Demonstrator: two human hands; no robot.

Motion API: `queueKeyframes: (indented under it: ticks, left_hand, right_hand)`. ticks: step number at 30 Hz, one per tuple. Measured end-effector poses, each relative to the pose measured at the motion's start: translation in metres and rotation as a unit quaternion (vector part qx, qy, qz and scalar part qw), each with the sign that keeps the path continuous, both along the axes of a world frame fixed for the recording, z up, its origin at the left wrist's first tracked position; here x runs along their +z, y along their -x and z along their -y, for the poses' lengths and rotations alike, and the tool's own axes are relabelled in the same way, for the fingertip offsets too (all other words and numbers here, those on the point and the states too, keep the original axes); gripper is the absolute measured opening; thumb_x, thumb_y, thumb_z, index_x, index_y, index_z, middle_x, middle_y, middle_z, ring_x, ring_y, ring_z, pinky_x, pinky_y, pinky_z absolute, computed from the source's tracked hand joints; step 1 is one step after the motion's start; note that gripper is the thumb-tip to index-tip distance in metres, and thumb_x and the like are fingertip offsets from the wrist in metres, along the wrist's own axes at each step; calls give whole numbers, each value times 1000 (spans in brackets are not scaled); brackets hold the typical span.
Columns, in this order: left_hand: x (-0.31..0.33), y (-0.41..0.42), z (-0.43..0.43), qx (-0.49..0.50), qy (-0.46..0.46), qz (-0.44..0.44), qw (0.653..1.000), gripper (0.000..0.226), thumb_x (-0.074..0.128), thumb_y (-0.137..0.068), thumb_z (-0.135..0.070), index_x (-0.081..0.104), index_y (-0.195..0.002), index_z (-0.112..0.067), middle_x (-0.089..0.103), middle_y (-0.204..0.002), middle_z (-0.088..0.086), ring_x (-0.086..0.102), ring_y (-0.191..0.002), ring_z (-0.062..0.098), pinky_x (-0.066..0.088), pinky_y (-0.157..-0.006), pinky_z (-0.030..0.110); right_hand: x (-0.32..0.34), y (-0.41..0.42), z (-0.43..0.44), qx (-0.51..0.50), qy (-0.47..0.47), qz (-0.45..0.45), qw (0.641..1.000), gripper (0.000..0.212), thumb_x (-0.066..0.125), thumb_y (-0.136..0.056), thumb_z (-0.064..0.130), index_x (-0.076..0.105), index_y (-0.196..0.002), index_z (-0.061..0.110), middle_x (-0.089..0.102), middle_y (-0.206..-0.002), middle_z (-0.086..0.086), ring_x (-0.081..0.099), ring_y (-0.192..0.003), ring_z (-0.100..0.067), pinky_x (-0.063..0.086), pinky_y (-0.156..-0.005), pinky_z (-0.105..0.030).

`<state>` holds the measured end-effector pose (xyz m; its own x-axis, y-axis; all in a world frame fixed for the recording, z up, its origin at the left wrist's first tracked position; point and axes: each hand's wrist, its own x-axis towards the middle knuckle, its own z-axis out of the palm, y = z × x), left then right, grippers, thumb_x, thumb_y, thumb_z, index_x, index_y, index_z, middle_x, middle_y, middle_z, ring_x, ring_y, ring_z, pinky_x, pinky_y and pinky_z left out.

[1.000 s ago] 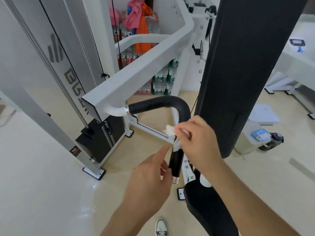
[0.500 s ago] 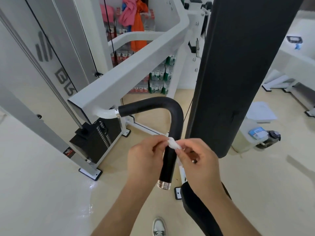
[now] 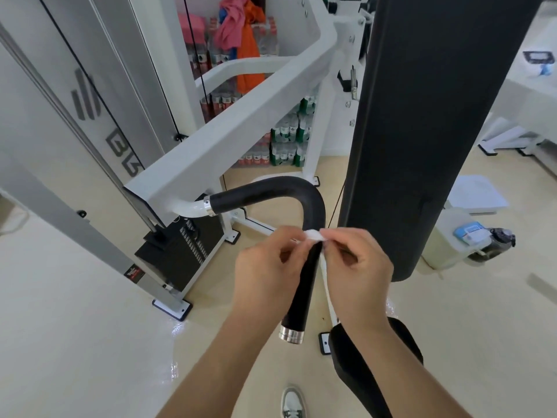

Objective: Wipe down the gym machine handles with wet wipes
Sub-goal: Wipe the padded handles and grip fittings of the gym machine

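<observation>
Both hands were at the black foam-sleeved curved handle (image 3: 305,282) of the white machine, on its straight lower run just below the bend. The left hand (image 3: 265,274) and right hand (image 3: 358,267) each pinched one side of a small crumpled white wet wipe (image 3: 313,234), which lay pressed against the front of the handle between them. The wipe is judged light, limp and damp, liable to bunch or tear if tugged; it is best gripped by its opposite edges and drawn snug round the sleeve. The sleeve appeared soft and slightly grippy, and the chrome end cap (image 3: 291,335) smoother. The handle itself is judged rigid and fixed to the frame. On the floor to the right stood a pale translucent plastic tub (image 3: 443,251) with a blue-and-white packet (image 3: 470,232) lying on top; the tub's contents could not be determined. Shrink-wrapped packs of bottled water (image 3: 289,140) were stacked behind the frame.
</observation>
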<state>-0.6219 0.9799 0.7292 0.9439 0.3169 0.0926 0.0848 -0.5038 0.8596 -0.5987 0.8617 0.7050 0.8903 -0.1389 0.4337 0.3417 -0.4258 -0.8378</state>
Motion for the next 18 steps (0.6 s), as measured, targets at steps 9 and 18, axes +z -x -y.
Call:
queueKeyframes:
  ticks: [9, 18]
  left_hand:
    - [-6, 14, -1, -35, -89, 12, 995, 22, 55, -93, -23, 61, -108, -37, 71, -89, -13, 67, -78, 9, 56, -69, 36]
    - [-2, 24, -4, -64, -91, 6, 994, 31, 58, -90, -25, 60, -117, -42, 65, -102, -26, 57, -90, -6, 47, -73, 11]
  right_hand:
    - [9, -2, -9, -11, 106, 19, 994, 20, 72, -82, 23, 72, -99, 11, 63, -86, -1, 62, -70, -10, 55, -61, -24]
    - [2, 4, -5, 14, 238, 116, 964, 20, 66, -87, 20, 73, -98, 5, 67, -100, -9, 65, -85, -12, 51, -76, -13]
